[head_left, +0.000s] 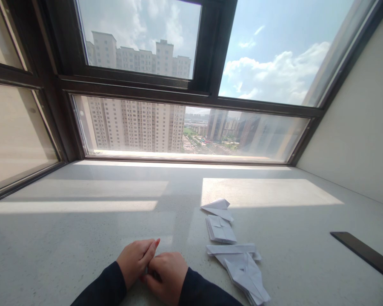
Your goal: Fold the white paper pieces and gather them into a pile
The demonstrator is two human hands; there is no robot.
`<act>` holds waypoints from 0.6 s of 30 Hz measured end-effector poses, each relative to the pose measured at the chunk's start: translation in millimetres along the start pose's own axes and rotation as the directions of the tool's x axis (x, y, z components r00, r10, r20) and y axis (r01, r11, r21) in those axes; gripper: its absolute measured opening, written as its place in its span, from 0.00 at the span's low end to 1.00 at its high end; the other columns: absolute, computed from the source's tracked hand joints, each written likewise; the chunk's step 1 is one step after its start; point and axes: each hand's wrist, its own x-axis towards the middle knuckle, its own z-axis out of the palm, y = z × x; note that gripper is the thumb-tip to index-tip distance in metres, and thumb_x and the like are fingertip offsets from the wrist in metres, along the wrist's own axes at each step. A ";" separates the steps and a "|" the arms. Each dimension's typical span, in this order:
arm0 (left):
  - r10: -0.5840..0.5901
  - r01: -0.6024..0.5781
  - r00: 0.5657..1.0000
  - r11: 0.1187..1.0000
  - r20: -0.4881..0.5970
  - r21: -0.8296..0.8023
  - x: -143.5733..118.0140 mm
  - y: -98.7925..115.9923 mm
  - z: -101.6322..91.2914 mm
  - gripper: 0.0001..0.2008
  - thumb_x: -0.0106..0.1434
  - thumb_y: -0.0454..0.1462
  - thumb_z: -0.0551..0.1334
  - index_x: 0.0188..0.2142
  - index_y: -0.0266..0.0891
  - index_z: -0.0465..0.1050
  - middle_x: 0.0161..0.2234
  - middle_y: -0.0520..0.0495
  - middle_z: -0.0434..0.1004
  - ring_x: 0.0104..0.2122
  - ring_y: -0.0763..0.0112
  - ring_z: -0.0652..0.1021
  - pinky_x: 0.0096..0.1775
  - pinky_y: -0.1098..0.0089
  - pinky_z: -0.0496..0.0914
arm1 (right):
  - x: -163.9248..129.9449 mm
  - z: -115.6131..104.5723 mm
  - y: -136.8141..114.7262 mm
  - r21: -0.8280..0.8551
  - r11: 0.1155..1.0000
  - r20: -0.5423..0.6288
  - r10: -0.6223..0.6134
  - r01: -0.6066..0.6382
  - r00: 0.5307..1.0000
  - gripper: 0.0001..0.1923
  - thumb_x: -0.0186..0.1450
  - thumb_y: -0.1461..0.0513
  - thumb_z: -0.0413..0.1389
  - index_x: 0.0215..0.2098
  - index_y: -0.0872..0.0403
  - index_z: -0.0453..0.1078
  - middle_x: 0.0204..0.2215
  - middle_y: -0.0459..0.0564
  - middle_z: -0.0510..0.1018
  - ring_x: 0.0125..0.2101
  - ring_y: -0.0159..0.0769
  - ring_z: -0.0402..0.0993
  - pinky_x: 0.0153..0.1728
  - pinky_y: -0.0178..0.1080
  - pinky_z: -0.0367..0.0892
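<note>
Pressing left hand (136,259) and right hand (166,275) together, contents hidden, just left of light, limp, crease-prone folded paper pieces (242,267), probably best pinched along folded edges.

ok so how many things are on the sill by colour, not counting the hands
white folded paper pieces: 4 – one, one, one, one
black flat strip: 1
total: 5
A sliver at the right edge is too cut off to count.
</note>
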 end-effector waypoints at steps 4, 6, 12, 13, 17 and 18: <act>0.008 -0.008 1.000 1.000 -0.003 -0.004 0.1 -0.4 0.4 0.18 0.58 0.44 0.37 0.18 0.39 0.53 0.17 0.51 0.63 0.21 0.73 0.65 0.25 0.75 0.58 | -0.4 -0.6 -1.4 0.005 1.000 0.002 -0.001 0.001 1.000 0.11 0.54 0.57 0.48 0.24 0.54 0.68 0.24 0.46 0.75 0.24 0.30 0.69 0.20 0.31 0.53; 0.007 -0.008 1.000 1.000 -0.006 -0.005 -0.2 0.1 0.3 0.18 0.58 0.44 0.37 0.18 0.39 0.53 0.17 0.51 0.63 0.21 0.73 0.65 0.25 0.75 0.58 | -0.6 -0.8 -2.1 0.011 1.000 -0.006 0.004 -0.004 1.000 0.11 0.54 0.57 0.48 0.24 0.54 0.68 0.24 0.46 0.75 0.23 0.30 0.69 0.20 0.31 0.53; 0.005 -0.005 1.000 1.000 -0.009 -0.010 0.0 0.1 0.3 0.18 0.58 0.44 0.37 0.18 0.39 0.53 0.17 0.51 0.63 0.21 0.73 0.65 0.25 0.75 0.58 | -0.8 -2.4 -1.6 0.016 1.000 -0.002 0.006 -0.006 1.000 0.11 0.54 0.57 0.48 0.23 0.55 0.68 0.23 0.46 0.76 0.23 0.30 0.69 0.20 0.30 0.52; 0.007 -0.007 1.000 1.000 -0.006 -0.011 0.2 -0.3 0.4 0.18 0.58 0.44 0.37 0.18 0.39 0.53 0.17 0.51 0.63 0.21 0.74 0.65 0.25 0.75 0.58 | -0.8 -2.9 -1.5 0.011 1.000 0.001 0.008 -0.008 1.000 0.11 0.54 0.57 0.48 0.23 0.55 0.68 0.23 0.46 0.76 0.23 0.30 0.69 0.20 0.30 0.52; 0.006 -0.006 1.000 1.000 0.005 -0.015 0.6 -0.7 -0.3 0.18 0.58 0.44 0.38 0.18 0.39 0.54 0.18 0.51 0.63 0.21 0.74 0.65 0.25 0.76 0.59 | -0.7 -4.5 -2.0 -0.006 1.000 0.013 0.007 -0.007 1.000 0.12 0.54 0.56 0.47 0.25 0.54 0.69 0.24 0.46 0.76 0.24 0.31 0.70 0.20 0.31 0.53; 0.003 -0.003 1.000 1.000 0.005 -0.015 0.6 -0.4 -0.7 0.19 0.58 0.44 0.38 0.18 0.39 0.54 0.18 0.51 0.64 0.21 0.74 0.65 0.25 0.76 0.59 | -0.7 -4.7 -2.2 -0.009 1.000 0.015 0.006 -0.006 1.000 0.12 0.54 0.57 0.47 0.25 0.54 0.69 0.24 0.46 0.76 0.24 0.31 0.70 0.21 0.31 0.53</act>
